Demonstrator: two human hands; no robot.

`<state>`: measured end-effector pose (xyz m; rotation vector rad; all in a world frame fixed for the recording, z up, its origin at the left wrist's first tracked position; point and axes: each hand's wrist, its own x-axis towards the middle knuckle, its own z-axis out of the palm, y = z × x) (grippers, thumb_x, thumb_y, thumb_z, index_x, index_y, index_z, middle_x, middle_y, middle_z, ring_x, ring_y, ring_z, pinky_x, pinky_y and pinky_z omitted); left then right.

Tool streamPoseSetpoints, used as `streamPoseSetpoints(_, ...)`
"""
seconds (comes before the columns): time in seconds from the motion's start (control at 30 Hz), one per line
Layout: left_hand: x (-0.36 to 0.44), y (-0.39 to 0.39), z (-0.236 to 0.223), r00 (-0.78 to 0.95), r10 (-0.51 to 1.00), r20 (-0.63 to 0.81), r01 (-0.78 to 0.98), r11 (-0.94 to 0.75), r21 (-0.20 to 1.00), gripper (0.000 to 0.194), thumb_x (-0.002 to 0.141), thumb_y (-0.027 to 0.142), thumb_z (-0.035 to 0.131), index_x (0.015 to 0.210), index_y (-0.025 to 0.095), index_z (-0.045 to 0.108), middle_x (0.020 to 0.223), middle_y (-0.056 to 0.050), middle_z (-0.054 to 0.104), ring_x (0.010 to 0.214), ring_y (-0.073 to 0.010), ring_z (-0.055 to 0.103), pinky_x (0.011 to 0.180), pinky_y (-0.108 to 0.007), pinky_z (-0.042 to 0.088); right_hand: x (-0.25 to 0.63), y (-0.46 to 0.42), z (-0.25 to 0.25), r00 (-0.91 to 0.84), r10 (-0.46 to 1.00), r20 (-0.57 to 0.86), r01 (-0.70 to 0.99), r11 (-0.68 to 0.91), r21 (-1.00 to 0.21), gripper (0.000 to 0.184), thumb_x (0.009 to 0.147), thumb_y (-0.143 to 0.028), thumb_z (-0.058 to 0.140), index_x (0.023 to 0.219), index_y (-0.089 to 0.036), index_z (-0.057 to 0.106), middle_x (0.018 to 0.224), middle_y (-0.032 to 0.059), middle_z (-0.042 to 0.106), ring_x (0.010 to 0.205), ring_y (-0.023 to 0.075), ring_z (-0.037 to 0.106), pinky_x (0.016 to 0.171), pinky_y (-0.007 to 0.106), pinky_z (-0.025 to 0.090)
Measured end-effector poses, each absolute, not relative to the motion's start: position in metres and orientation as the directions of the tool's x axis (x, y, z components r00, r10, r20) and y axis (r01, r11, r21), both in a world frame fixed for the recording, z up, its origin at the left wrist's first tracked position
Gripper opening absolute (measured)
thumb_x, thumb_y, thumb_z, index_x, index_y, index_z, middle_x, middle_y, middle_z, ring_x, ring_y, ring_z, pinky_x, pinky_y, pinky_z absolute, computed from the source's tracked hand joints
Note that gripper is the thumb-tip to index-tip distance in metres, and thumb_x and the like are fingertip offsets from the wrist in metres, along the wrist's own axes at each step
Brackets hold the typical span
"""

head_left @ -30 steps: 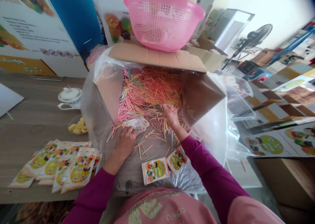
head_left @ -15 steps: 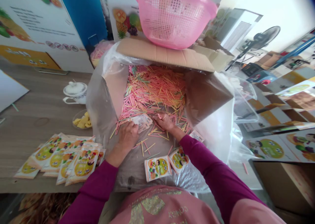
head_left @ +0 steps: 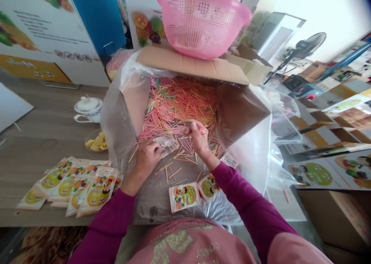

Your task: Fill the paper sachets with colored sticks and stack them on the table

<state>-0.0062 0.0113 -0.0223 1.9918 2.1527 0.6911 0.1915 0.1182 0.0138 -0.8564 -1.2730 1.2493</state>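
1. Pinches the near left end of a clear packet (head_left: 170, 145) between the closed fingers (head_left: 157, 148) of the left hand (head_left: 145, 155).
2. Grips a small bundle (head_left: 203, 130) of pinkish sticks in the curled fingers (head_left: 194, 126) of the right hand (head_left: 200, 140), just right of the packet and slightly beyond it.
3. Has a heap of sticks (head_left: 182, 105), pink, orange, yellow and green, directly beyond both sets of fingers, within an open cardboard box (head_left: 240, 113) draped with clear plastic (head_left: 256, 140); shows more sticks scattered nearer the body.
4. Has two printed packs (head_left: 184, 197) (head_left: 208, 187) nearer the body than the fingers, touching or nearly so, and another clear packet (head_left: 230, 160) beside the right wrist.
5. Shows an overlapping pile of packs (head_left: 95, 194) left of the left fingers, on a grey-brown wood-look worktop (head_left: 52, 140).
6. Farther left, shows a dish (head_left: 87, 138) of yellow pieces (head_left: 97, 142) and, beyond it, a lidded cup (head_left: 89, 111).
7. Beyond the box's far flap, shows a pink basket (head_left: 203, 28), support unclear, before fruit-printed boards (head_left: 52, 32) and a blue panel (head_left: 95, 16).
8. Well right of the right fingers, shows open cartons (head_left: 330, 136), a black fan (head_left: 311, 45), a boxy white unit (head_left: 278, 36) and a bright wall (head_left: 292, 5).
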Motion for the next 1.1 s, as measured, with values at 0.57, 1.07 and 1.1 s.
streamPoseSetpoints(0.57,-0.011,0.014,-0.027,-0.304,0.938,0.164,0.513,0.016,0.858,0.028,0.075,0.034,0.084,0.061,0.022,0.062,0.061,0.004,0.06,0.063,-0.0141,0.055,0.065,-0.027,0.044,0.168,0.093,0.037,-0.419,0.905,-0.073,-0.395,-0.254,-0.883,0.06,0.099,-0.08,0.059,0.095,-0.021,0.071,0.06,-0.0031,0.06,0.058,0.0147,0.061,0.06,0.028,0.051)
streamPoseSetpoints(1.07,0.032,0.012,-0.004,-0.288,0.957,0.028,-0.211,-0.092,0.973,0.028,0.064,0.04,0.1,0.072,0.021,0.081,0.074,0.0,0.075,0.069,-0.016,0.068,0.069,-0.031,0.057,0.185,0.091,0.044,-0.777,0.603,0.181,-0.202,0.033,-0.979,0.064,0.093,-0.08,0.07,0.115,-0.022,0.083,0.113,0.0096,0.081,0.115,0.0285,0.074,0.108,0.047,0.057)
streamPoseSetpoints(1.1,0.035,0.013,-0.006,-0.286,0.958,-0.008,-0.291,-0.079,0.953,0.029,0.064,0.041,0.1,0.073,0.021,0.081,0.073,0.0,0.075,0.067,-0.0158,0.068,0.067,-0.031,0.058,0.188,0.091,0.044,-0.777,0.6,0.188,-0.206,0.04,-0.978,0.068,0.09,-0.078,0.076,0.13,-0.024,0.079,0.122,0.0096,0.08,0.119,0.0284,0.073,0.111,0.048,0.056)
